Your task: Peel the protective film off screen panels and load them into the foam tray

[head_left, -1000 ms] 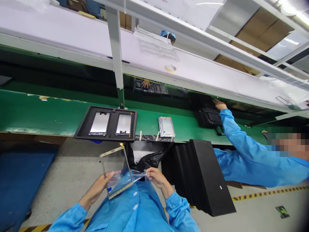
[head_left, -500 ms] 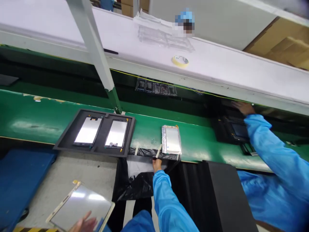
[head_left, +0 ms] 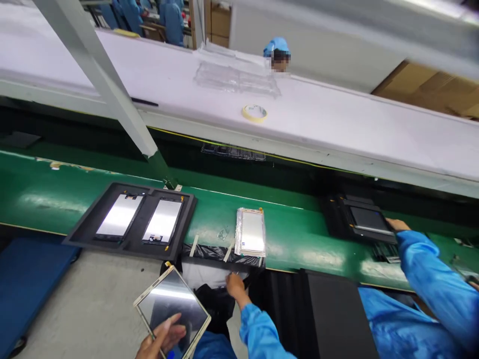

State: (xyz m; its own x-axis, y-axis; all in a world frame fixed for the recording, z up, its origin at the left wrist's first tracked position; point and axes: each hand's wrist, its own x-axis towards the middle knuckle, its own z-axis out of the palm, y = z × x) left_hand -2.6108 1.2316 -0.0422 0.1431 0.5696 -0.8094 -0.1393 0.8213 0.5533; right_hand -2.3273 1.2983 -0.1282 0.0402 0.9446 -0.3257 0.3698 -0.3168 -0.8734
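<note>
At the bottom, my left hand (head_left: pixel 162 336) holds a display panel (head_left: pixel 175 299), a glossy screen with a pale frame and a gold flex tab at its upper corner. The panel is tilted over the floor. My right hand (head_left: pixel 235 285) is at the mouth of a black plastic bag (head_left: pixel 213 299) taped to the bench edge. Its fingers are pinched together; what they hold, if anything, is too small to make out. Just above, a stack of display panels (head_left: pixel 251 233) in clear wrapping lies on the green bench (head_left: pixel 295 244).
A black foam tray (head_left: pixel 130 247) with two bright panels stands left on the bench. Black foam sheets (head_left: pixel 333 309) stand to my right. A co-worker's hand (head_left: pixel 397 225) touches black trays with a screen (head_left: pixel 368 219). A tape roll (head_left: pixel 254 112) lies on the white shelf (head_left: pixel 318 119).
My left hand has brought the display panel up and to the right, nearer the bag. My right hand has drawn back from the bench edge. The co-worker's hand has moved to the tray's right side.
</note>
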